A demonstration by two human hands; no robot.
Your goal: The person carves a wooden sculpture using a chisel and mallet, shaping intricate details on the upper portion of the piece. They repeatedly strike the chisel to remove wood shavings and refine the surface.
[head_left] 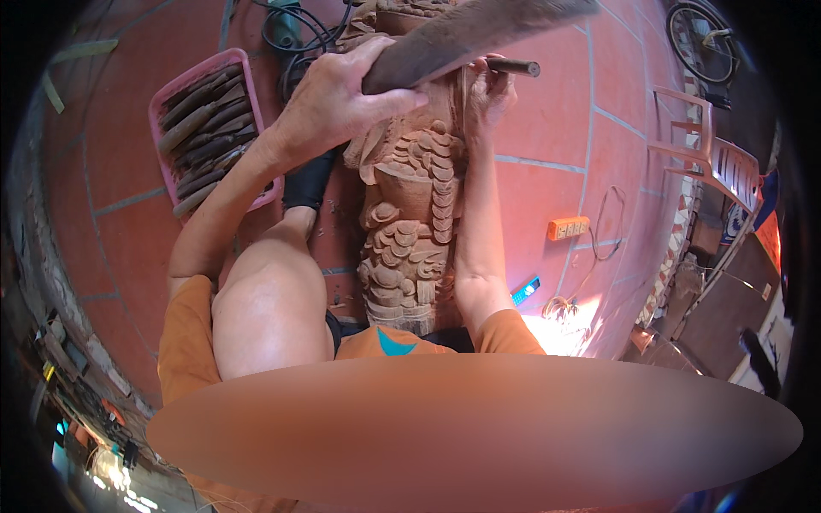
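Note:
My left hand [346, 98] is wrapped round the narrow end of a long, flat wooden mallet [479, 38], raised across the work and reaching up to the right. In my right hand [489, 98], closed fingers grip a dark chisel [516, 67]; its round butt end points right, while its blade is hidden behind the mallet and fingers. Below both hands lies a long carved wooden piece [410, 192], covered with coin-like discs, rounded bowls and curls. It runs away from me beside my bare left knee. The mallet covers part of its far section.
A pink basket [156, 128] of several dark carving tools stands left on red tiles. A green power tool [284, 30] with a black cord lies beyond it. To the right are an orange power strip [569, 228], a blue phone [526, 291], a plastic chair [727, 167] and a bicycle wheel [701, 41].

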